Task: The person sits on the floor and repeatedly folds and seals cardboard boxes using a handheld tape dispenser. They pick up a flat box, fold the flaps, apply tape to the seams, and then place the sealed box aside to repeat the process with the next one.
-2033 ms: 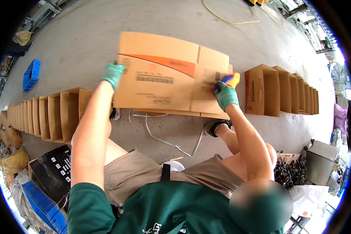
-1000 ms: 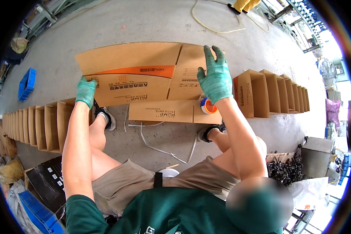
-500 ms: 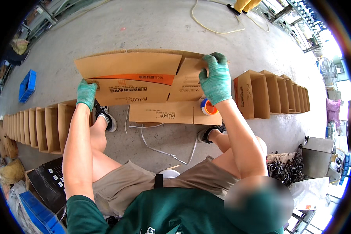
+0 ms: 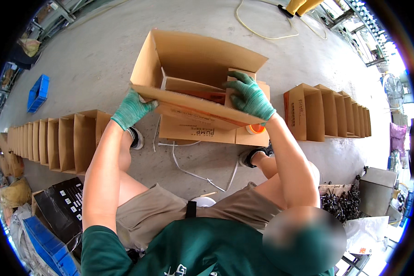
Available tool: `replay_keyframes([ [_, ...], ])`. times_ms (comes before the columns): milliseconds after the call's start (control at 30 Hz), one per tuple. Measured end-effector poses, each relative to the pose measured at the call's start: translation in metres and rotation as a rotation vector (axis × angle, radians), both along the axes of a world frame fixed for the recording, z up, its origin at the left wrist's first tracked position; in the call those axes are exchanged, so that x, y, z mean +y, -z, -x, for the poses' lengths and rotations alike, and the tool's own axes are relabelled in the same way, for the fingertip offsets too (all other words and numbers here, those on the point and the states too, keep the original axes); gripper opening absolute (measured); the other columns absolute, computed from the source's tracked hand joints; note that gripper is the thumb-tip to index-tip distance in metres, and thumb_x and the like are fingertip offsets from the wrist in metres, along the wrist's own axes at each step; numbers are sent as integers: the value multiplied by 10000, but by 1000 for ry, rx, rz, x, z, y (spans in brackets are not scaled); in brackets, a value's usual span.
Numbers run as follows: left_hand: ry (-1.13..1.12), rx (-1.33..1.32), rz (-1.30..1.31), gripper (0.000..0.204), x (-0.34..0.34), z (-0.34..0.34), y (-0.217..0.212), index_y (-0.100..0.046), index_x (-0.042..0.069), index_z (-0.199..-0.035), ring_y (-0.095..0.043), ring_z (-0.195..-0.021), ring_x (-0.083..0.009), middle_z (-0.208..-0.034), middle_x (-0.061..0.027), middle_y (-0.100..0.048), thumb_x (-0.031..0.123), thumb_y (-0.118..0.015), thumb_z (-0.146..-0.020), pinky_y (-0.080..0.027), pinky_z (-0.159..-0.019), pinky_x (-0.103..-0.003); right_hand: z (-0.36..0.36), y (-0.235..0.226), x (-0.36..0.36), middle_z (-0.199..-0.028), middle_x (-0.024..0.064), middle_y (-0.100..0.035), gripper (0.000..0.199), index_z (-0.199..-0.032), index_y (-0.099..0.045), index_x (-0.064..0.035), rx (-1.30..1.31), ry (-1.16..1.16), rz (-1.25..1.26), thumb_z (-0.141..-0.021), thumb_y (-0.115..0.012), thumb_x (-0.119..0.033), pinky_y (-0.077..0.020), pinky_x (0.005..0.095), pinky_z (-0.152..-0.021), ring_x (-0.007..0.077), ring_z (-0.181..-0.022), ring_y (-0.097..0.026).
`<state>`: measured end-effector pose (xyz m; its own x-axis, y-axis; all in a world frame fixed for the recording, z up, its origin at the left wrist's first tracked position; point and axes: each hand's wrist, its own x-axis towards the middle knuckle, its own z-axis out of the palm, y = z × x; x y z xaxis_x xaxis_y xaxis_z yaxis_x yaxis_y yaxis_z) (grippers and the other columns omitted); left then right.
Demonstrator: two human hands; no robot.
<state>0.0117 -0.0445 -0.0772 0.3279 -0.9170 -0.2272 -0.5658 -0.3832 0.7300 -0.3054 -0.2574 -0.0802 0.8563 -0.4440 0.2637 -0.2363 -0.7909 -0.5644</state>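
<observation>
A brown cardboard box (image 4: 202, 55), opened out into a four-sided shape, stands in front of me above flat cardboard (image 4: 184, 132). At its near left corner my left hand (image 4: 134, 110), in a green glove, is closed on the panel's edge. My right hand (image 4: 252, 96), gloved likewise, reaches over the near panel on the right. Its fingers are apart and lie against a right-hand flap (image 4: 237, 72). Below that wrist, an orange-rimmed roll of tape (image 4: 255, 129) rests on the flat cardboard, partly hidden by the box.
Rows of opened cardboard boxes stand at left (image 4: 66, 138) and right (image 4: 313, 115). White strapping (image 4: 188, 172) lies on the floor between my feet. A blue crate (image 4: 38, 94) is farther left. A carton of dark parts (image 4: 340, 202) sits at right. Yellow-clad legs (image 4: 303, 5) show at the far edge.
The flattened box has been opened out into a four-sided shape. My left hand has moved right along with it; my right hand has come down from the top edge to the flap.
</observation>
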Motion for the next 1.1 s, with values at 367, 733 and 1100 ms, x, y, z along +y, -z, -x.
replay_keyframes([
  [367,-51,523,489,734,-10,-15,39,-466,85,-1434,-547,-1146,-211,-1310,-97,-541,395,-784,-849,-437,-1032,-365,8,1,-17,-1093,118,-692,268,-1159,-638,6,-618,298,-1089,-938,-488,-22,-540,350,-877,215,-955,-660],
  [733,-250,-272,572,778,-35,16,42,-394,83,-1474,-486,-1270,-316,-1424,-203,-428,227,-811,-832,-424,-1073,-393,5,3,-41,-1234,68,-583,316,-1207,-631,-121,-313,496,-868,-920,-673,-247,-413,297,-1007,200,-1245,-490],
  [1100,-263,-68,399,601,-26,6,71,-268,138,-1562,-484,-1299,-303,-1479,-213,-427,269,-535,-1039,-360,-1106,-364,14,23,-7,-1668,141,-95,452,-1350,-587,-181,-132,315,-527,-926,-544,-30,-268,354,-1174,300,-1524,-176],
])
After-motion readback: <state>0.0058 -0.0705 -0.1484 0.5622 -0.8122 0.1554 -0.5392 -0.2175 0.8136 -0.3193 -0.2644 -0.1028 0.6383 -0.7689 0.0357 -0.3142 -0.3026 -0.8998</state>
